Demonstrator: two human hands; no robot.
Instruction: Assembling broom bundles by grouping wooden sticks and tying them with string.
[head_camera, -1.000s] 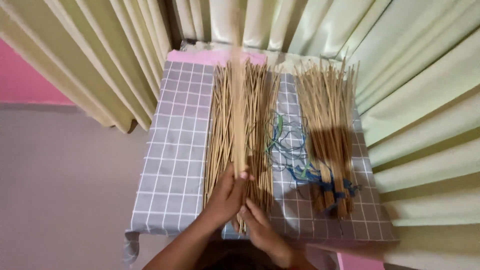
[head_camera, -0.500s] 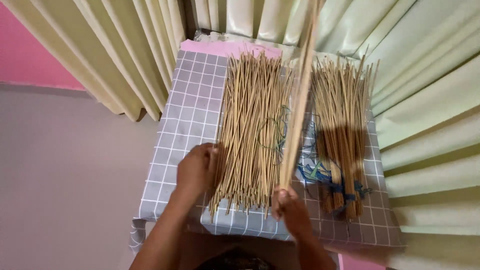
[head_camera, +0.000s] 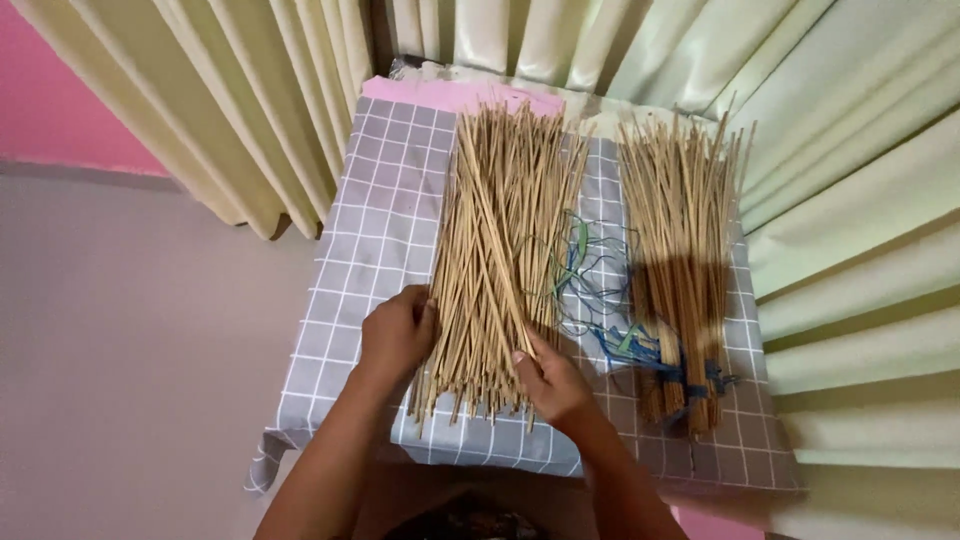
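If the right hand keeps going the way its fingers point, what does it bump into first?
The right hand points up and left, into the loose heap of thin tan sticks on the grey checked tablecloth. Its fingertips already seem to touch the heap's edge, so those sticks come first, though depth is hard to judge.

No packages, labels, signs or screens appear anywhere in the head view, whether on the near table, to left or right, or far behind.
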